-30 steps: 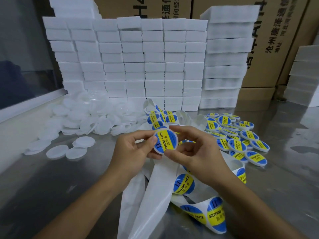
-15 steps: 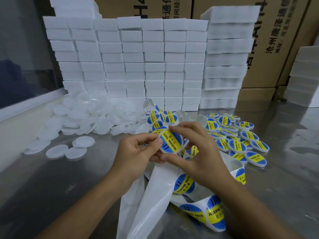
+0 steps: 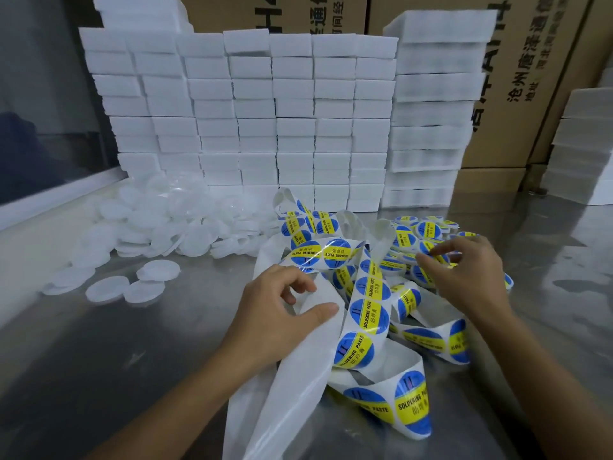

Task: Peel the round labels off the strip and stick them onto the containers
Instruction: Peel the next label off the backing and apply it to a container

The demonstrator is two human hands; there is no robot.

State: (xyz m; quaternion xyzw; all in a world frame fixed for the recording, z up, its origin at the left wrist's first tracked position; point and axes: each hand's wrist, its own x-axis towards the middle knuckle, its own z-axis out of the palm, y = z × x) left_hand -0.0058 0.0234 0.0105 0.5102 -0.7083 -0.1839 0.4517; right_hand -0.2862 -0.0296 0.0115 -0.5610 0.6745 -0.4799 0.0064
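Cartons [image 3: 517, 94], three showing, cut off above, back one wall of white foam blocks [image 3: 265, 111] on a steel desk [image 3: 99, 360]. Unlabelled containers [image 3: 159, 227] and labelled containers [image 3: 428, 230] form two heaps, too jumbled to count. Left hand [image 3: 275, 313] pinches the label strip [image 3: 365, 313]; right hand [image 3: 464, 273], fingers spread, reaches the labelled pile.

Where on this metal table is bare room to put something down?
Bare steel lies in front of the loose white plastic lids, left of the left hand, and right of the right hand. Between them, the white label strip and labelled containers crowd it.
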